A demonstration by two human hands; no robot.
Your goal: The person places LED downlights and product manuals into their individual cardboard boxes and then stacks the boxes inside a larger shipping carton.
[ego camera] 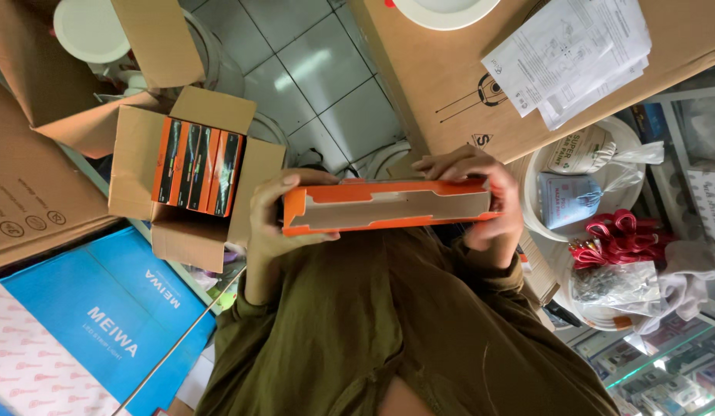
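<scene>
A long, slim orange box [388, 206] is held level in front of my chest, its open side facing me and showing plain cardboard inside. My left hand [269, 219] grips its left end. My right hand [492, 204] wraps around its right end, fingers curled over the top edge. To the left, an open brown carton [134, 154] holds several orange-and-black boxes [197, 166] standing side by side. My olive green sleeves and shirt fill the lower middle of the view.
A large brown cardboard box [450, 85] lies at the top with printed sheets [573, 58] and a white round lamp [442, 9]. At right, a white basin [536, 212] holds bags and red cables [615, 235]. A blue box [103, 316] lies lower left, grey floor tiles [311, 69] beyond.
</scene>
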